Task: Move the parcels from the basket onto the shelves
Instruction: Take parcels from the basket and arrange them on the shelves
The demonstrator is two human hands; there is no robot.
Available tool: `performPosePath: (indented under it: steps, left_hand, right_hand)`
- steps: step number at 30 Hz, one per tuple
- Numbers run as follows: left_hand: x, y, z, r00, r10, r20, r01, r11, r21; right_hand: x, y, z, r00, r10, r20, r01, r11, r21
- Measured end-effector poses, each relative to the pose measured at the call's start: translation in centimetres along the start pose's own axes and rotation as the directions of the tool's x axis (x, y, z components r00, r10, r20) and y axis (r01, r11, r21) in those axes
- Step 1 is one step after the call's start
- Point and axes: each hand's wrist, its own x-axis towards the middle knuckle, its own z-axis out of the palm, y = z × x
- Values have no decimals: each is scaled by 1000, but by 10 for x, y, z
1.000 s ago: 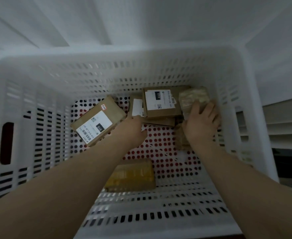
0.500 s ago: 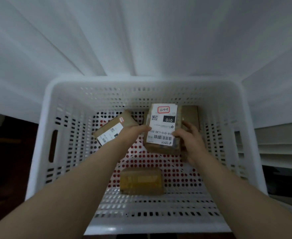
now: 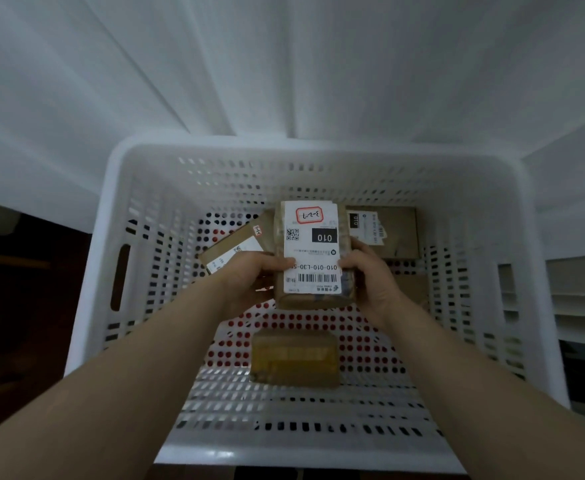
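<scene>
Basket (image 3: 111, 244), white, perforated; handle slot in its left wall.

Parcel, left (image 3: 227, 249): brown, lying aslant on the basket floor, partly behind the left hand.

Left hand (image 3: 251, 277): curled round the held parcel's left edge, thumb on the label.

Held parcel (image 3: 313, 251): brown, white label facing the camera, raised above the basket floor between both hands. Long axis runs away from the person; the red-boxed tag is at the far end, the barcode at the near end.

Taped parcel (image 3: 294, 358): on the floor, nearer the person, lying crosswise.

Right hand (image 3: 370, 282): clamped on the held parcel's right edge.

Parcel, rear right (image 3: 396, 233): flat against the far wall.

Shelves (image 3: 582, 296): right, outside the basket.

Risk, as judged: both grips sit on the near half, so the far end may dip. The wrapping looks glossy and could slip, dropping the parcel back, or it could catch the right wall on the way to the shelves.
</scene>
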Motion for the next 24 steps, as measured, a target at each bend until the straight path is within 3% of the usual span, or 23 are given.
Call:
performPosePath:
  steps: [24]
  left_hand:
    - [-2,4,27,999,31,10,-31,998,51]
  right_hand:
    - [-16,-15,-27,997,18,68,-15,999,-46]
